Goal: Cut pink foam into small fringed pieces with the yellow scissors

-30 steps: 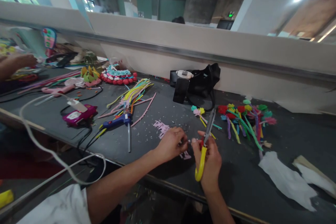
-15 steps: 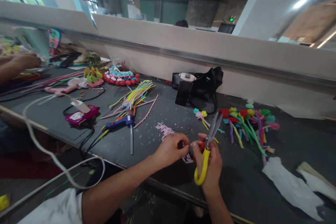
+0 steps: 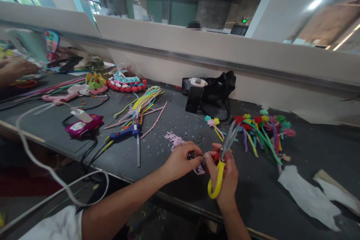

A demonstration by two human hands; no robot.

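My right hand [image 3: 228, 176] holds scissors [image 3: 216, 183] with a yellow handle, their blades pointing up and away. Its thumb and fingertips are also pinched close to a small red and dark piece that I cannot make out clearly. My left hand [image 3: 182, 161] is closed in a pinch, its fingertips meeting those of the right. Whatever sits between them is too small to name. Just beyond the left hand lies a heap of short lilac cut pieces [image 3: 174, 139], with a few more lilac bits under the hands.
A blue glue gun [image 3: 126, 133] and a bundle of fuzzy stems [image 3: 147, 99] lie left. Colourful fuzzy flowers [image 3: 261, 123] lie right, near a white cloth [image 3: 306, 195]. A phone [image 3: 194, 99] leans on a black bag [image 3: 222, 90]. Another person's hand [image 3: 21, 67] is far left.
The whole view has shifted slightly, so the table things sit a little further left. Both hands keep nearly the same pose, fingertips together, with the scissors still in the right.
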